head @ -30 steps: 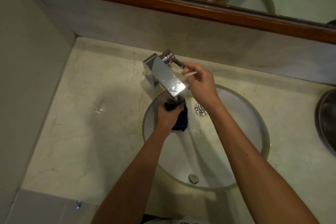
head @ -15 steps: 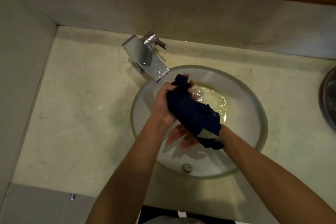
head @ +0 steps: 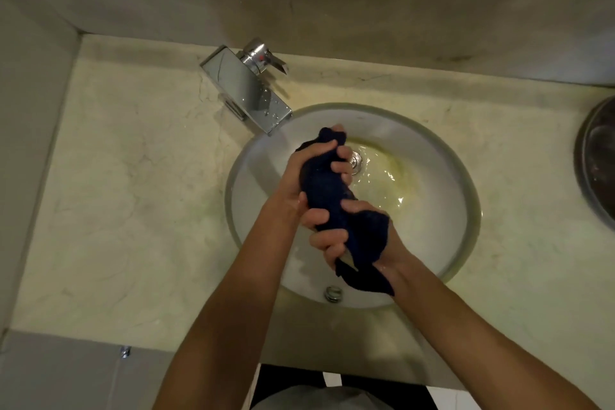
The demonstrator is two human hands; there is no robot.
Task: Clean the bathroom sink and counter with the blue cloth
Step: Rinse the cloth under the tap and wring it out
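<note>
Both hands, left hand [head: 299,186] and right hand [head: 346,236], grip the rolled blue cloth [head: 332,196] above the sink [head: 432,243], inside its rim; the faucet [head: 246,90] stands beyond them.

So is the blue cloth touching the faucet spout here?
Apart. The head view shows the blue cloth gripped by both hands over the basin, with bare white basin wall visible between its upper end and the faucet spout.

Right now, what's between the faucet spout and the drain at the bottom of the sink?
In the head view, the left hand gripping the top of the blue cloth sits between the faucet spout and the drain.
</note>
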